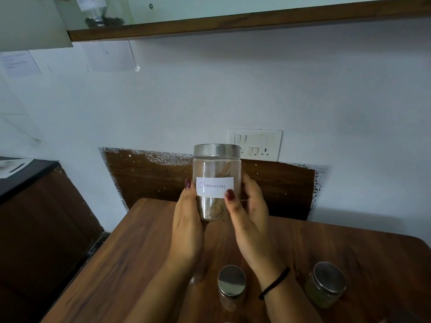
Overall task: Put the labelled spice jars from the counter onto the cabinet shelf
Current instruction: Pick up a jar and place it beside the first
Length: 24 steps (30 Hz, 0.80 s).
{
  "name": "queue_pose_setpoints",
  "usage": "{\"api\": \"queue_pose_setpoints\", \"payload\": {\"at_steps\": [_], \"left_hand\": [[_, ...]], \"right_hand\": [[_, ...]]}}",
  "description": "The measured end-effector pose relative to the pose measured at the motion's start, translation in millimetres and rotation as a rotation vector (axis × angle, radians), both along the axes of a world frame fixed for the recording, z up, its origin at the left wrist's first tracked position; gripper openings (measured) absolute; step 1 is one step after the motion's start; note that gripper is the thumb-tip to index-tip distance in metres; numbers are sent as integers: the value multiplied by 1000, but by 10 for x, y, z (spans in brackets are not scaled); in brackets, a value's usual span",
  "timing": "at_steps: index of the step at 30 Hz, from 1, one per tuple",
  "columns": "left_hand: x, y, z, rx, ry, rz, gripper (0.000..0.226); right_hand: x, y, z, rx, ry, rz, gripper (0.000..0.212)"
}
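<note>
Head view: I log shelf jar placed; left hand, right hand grip cinnamon jar; centre jar, right jar wait at surface's near edge.

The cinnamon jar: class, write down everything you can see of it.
The cinnamon jar is clear, glass-looking, with a silvery metal lid on and a white handwritten label facing the camera. Tan pieces lie inside. It is upright, held above the table, gripped by the left hand and right hand.
</note>
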<state>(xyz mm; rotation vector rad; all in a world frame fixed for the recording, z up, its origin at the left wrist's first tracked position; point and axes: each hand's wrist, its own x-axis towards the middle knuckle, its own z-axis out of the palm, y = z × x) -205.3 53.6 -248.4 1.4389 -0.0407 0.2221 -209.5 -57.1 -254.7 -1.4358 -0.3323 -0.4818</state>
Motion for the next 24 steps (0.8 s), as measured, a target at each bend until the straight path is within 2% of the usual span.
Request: {"api": "queue_pose_setpoints", "payload": {"at_steps": [2, 5, 6, 9, 12, 16, 17, 21, 24], "left_hand": [[-7, 2, 9, -16, -19, -18, 37], [-13, 4, 36, -37, -15, -9, 55], [-17, 7, 59, -53, -18, -6, 54], [-24, 13, 69, -95, 4, -13, 41], [-53, -4, 40, -38, 10, 58, 32], [-26, 8, 43, 35, -27, 87, 49], [-14, 17, 41, -1, -11, 74, 52], [-15, -6, 57, -169, 48, 40, 46], [-1, 7, 40, -149, 54, 21, 46]], "right_hand": [[4, 13, 1, -9, -7, -9, 54], [8, 32, -13, 36, -14, 18, 50], [12, 35, -21, 40, -15, 27, 49], [37, 34, -66, 32, 0, 51, 52], [60, 38, -118, 33, 18, 75, 66], [83, 42, -173, 33, 34, 92, 70], [92, 43, -183, 33, 43, 92, 70], [104, 44, -197, 9, 38, 90, 67], [87, 43, -157, 37, 10, 109, 55]]}}
